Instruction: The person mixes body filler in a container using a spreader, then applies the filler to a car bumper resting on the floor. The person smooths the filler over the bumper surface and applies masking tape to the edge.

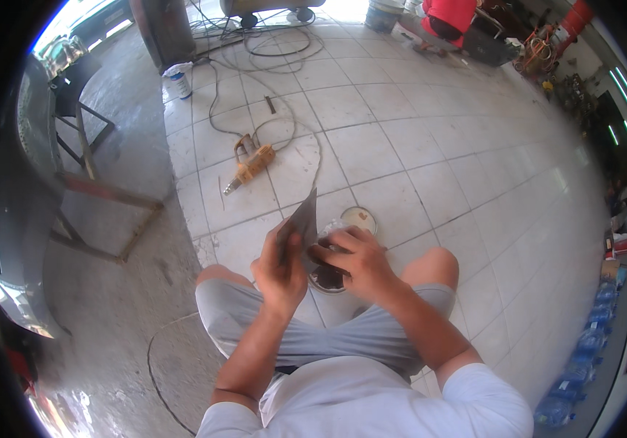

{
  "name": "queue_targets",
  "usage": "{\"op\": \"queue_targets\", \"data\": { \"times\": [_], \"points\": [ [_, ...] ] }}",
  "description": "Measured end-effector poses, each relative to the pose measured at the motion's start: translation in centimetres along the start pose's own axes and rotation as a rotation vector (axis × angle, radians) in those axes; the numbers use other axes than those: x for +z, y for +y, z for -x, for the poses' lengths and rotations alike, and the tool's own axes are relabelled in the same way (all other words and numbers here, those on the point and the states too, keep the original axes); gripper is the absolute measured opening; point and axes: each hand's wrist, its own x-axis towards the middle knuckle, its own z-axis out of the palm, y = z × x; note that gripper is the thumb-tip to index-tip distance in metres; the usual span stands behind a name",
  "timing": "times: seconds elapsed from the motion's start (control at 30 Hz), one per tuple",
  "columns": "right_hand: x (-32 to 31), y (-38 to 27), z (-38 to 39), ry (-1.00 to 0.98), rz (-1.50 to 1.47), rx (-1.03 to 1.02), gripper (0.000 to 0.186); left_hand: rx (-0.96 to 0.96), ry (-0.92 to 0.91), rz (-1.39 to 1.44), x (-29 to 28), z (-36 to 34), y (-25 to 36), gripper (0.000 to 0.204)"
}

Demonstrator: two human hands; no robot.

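My left hand (pixel 282 271) is closed around a thin, dark grey, flat piece (pixel 302 219) with a pointed upper end, held tilted up in front of me. Close beside it, my right hand (pixel 361 263) has its fingers curled toward the piece's right side. Something dark sits at those fingertips; I cannot make out what it is. Below the hands stands a round open can (pixel 327 280) with dark contents, partly hidden by my right hand. Beyond that hand lies a round pale lid (pixel 359 217) with a brown spot, and a bit of clear crumpled plastic (pixel 333 227) shows next to it.
On the tiled floor ahead lies a yellow heat gun (pixel 252 162) with its cable. A small dark bar (pixel 270 104) and a white-blue container (pixel 178 82) stand farther off. A metal stand (pixel 109 182) is at left, water bottles (pixel 580 358) at right. A person in red (pixel 448 18) crouches far off.
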Motion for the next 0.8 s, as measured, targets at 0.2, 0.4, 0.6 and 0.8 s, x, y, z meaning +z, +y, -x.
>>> {"op": "queue_targets", "data": {
  "times": [0.2, 0.4, 0.6, 0.8],
  "points": [
    [1.0, 1.6, 2.4, -0.032, -0.081, -0.08, 0.061, -0.052, 0.275, 0.232, -0.7, -1.2, 0.0, 0.022],
    [-3.1, -2.1, 0.3, 0.217, -0.553, -0.243, 0.084, -0.589, 0.181, 0.773, -1.3, -3.4, 0.4, 0.032],
    [-1.1, 5.0, -0.7, -0.016, 0.061, -0.005, 0.066, -0.655, 0.115, 0.727, -0.7, -0.3, 0.7, 0.034],
    [-4.4, 0.4, -0.4, -0.001, 0.208, -0.018, 0.051, -0.235, 0.16, 0.41, -0.5, -0.2, -0.9, 0.026]
  ]
}}
